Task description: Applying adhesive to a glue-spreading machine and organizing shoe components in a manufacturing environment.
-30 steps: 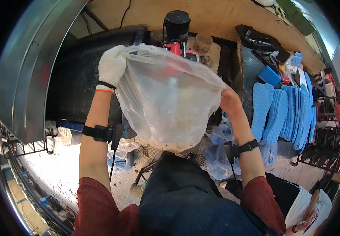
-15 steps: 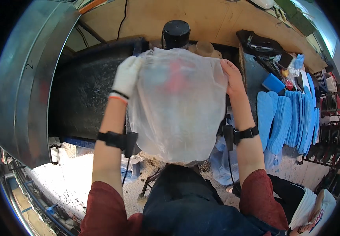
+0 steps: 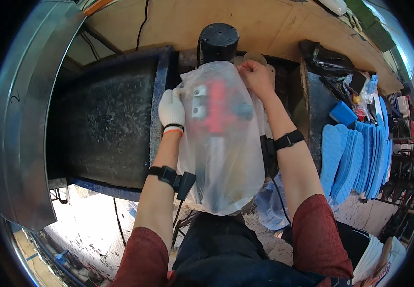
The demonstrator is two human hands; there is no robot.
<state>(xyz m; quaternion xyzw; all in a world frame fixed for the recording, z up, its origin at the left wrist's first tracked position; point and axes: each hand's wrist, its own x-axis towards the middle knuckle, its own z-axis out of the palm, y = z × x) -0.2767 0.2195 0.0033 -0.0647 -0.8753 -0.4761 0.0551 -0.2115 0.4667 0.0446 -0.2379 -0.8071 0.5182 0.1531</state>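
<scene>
A thin, translucent plastic bag point(image 3: 221, 162) hangs spread out in front of me, lying over a machine whose red part and pale blocks show through it. At its upper left edge, my left hand point(image 3: 171, 109), in a white knit glove with an orange-and-black cuff, pinches the plastic. My bare right hand point(image 3: 256, 77) has its fingers closed on the bag's upper right edge. Just behind the bag stands a black cylindrical motor housing point(image 3: 219, 40).
A dark conveyor belt point(image 3: 106, 119) runs off to the left beneath a sheet-metal hood point(image 3: 25, 115). On the right, light-blue insoles point(image 3: 346, 158) stand in a row beside a blue block point(image 3: 343, 113). Another person point(image 3: 377, 260) is at the lower right.
Both hands have come closer together and the bag has narrowed. The bag now rests closer over the machine, so the red part shows more clearly. The right hand moved left and slightly up.
</scene>
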